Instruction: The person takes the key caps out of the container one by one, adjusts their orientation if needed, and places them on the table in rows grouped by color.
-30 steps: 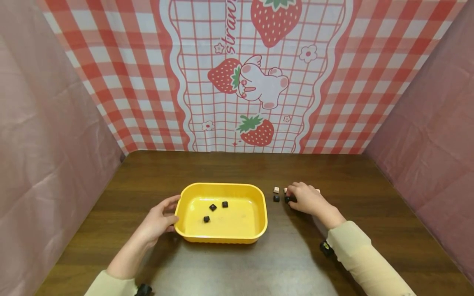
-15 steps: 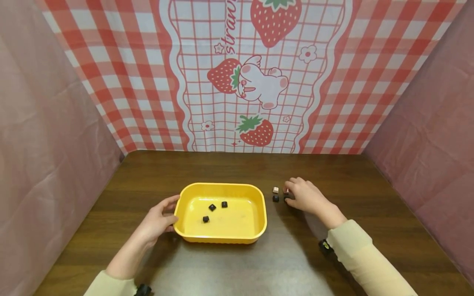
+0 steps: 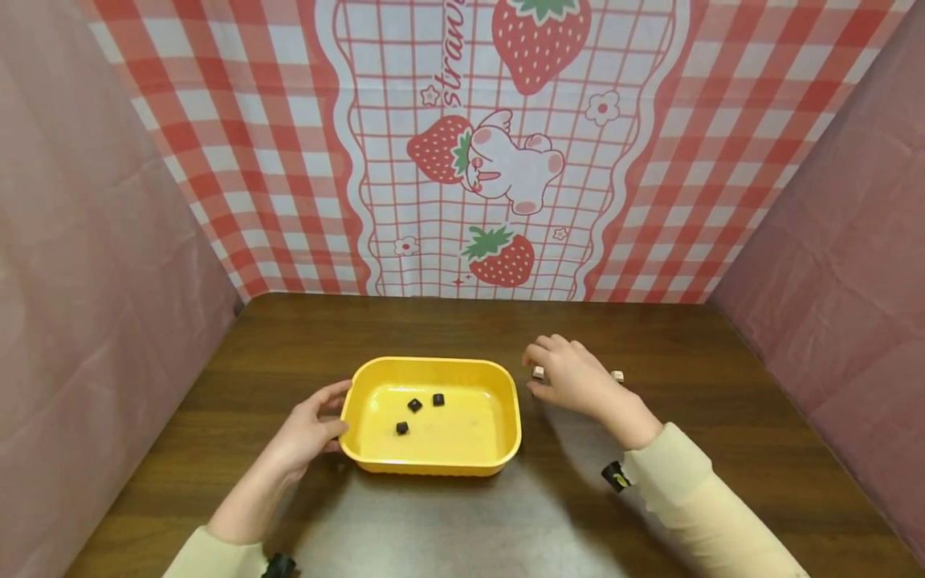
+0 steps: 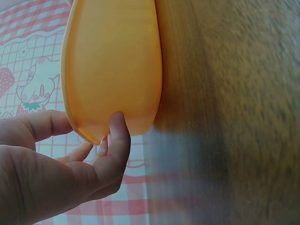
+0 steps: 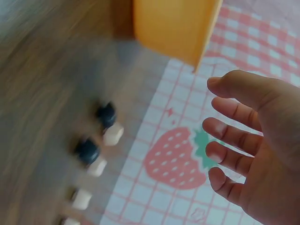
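Dark wooden tabletop fills the head view, walled by a strawberry-print cloth. We rest our left hand, fingers relaxed, against the left rim of the yellow plastic tray, where three black cubes lie. Our right hand hovers over the small cubes on the table, just right of the tray.

From the left wrist, our thumb touches the tray's smooth rim.

From the right wrist, our fingers are spread, holding nothing; black and pale cubes sit in a row, probably light, hard, best pinched by opposite faces. We judge there is open room right of them.
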Demonstrator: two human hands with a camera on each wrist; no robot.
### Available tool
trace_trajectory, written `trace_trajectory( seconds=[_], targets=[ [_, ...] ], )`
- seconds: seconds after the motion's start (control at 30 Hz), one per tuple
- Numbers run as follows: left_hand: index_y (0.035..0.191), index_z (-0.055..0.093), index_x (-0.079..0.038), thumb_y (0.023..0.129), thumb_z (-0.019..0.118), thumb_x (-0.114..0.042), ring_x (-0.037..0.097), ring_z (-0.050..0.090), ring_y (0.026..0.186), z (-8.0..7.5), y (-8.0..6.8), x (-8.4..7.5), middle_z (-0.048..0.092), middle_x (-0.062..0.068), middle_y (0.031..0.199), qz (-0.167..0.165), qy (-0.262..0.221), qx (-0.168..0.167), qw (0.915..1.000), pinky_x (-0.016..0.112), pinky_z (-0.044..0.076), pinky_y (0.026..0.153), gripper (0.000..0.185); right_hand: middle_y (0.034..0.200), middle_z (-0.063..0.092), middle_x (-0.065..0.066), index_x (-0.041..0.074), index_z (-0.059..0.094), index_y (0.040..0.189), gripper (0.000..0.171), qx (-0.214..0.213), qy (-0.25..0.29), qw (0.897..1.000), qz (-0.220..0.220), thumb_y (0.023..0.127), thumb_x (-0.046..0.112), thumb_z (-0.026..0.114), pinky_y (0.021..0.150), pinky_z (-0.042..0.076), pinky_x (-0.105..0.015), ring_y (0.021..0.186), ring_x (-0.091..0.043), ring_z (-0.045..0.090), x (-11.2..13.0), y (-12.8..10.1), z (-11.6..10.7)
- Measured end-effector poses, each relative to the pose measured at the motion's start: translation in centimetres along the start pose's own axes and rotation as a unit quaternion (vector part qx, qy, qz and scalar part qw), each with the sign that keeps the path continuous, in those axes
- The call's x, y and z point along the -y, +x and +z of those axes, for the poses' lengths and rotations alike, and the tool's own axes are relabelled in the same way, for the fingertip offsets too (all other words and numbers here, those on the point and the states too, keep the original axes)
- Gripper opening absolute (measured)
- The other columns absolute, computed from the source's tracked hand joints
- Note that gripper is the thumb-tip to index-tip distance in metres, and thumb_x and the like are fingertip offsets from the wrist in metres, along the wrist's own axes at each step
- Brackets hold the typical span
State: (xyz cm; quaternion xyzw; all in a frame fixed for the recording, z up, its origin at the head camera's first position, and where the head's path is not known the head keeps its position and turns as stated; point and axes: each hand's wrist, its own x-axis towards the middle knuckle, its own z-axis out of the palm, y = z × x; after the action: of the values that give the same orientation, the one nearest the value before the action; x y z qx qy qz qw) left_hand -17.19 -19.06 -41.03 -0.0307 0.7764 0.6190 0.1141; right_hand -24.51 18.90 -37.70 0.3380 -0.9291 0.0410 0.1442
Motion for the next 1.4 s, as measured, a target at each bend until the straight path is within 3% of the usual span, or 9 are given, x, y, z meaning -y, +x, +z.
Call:
trace_trajectory(
  seconds=[0.43, 0.67, 0.93, 1.4],
  targets=[
    [0.144, 0.032, -0.002, 0.087, 0.048, 0.009, 0.029, 0.059, 0.099, 0.0, 0.1, 0.0, 0.041, 0.028, 0.135, 0.002, -0.002, 0.0, 1.0, 0.029, 0.053, 0.063, 0.06, 0.098, 0.06, 0.001, 0.016, 0.065, 0.1, 0.028, 0.045, 0.032, 0.998, -0.013, 0.078, 0.029, 0.075, 0.073, 0.045, -0.036, 0.092, -0.019, 0.053, 5.1, 2.4, -0.6],
    [0.144, 0.031, -0.001, 0.087, 0.048, 0.009, 0.026, 0.06, 0.095, 0.0, 0.1, 0.1, 0.04, 0.029, 0.136, 0.004, -0.005, 0.003, 1.0, 0.028, 0.052, 0.061, 0.061, 0.101, 0.059, 0.002, 0.018, 0.064, 0.102, 0.027, 0.049, 0.057, 0.997, -0.029, 0.08, 0.031, 0.073, 0.074, 0.044, -0.034, 0.095, -0.018, 0.053, 7.7, 3.7, -0.2],
    [0.144, 0.031, -0.001, 0.087, 0.048, 0.009, 0.026, 0.061, 0.093, 0.0, 0.2, 0.2, 0.04, 0.029, 0.136, 0.008, -0.009, 0.004, 0.9999, 0.027, 0.052, 0.06, 0.061, 0.104, 0.06, 0.0, 0.017, 0.063, 0.105, 0.028, 0.065, 0.079, 0.994, -0.044, 0.083, 0.032, 0.07, 0.079, 0.047, -0.038, 0.099, -0.02, 0.055, 10.4, 5.0, 1.6],
    [0.145, 0.03, 0.0, 0.087, 0.048, 0.009, 0.023, 0.061, 0.091, 0.0, 0.1, 0.1, 0.039, 0.03, 0.137, 0.01, -0.007, 0.008, 0.9999, 0.028, 0.052, 0.06, 0.062, 0.101, 0.058, 0.004, 0.019, 0.064, 0.106, 0.027, 0.082, 0.043, 0.991, -0.094, 0.083, 0.032, 0.066, 0.073, 0.044, -0.03, 0.094, -0.015, 0.053, 12.9, 6.5, 5.0]
  ],
)
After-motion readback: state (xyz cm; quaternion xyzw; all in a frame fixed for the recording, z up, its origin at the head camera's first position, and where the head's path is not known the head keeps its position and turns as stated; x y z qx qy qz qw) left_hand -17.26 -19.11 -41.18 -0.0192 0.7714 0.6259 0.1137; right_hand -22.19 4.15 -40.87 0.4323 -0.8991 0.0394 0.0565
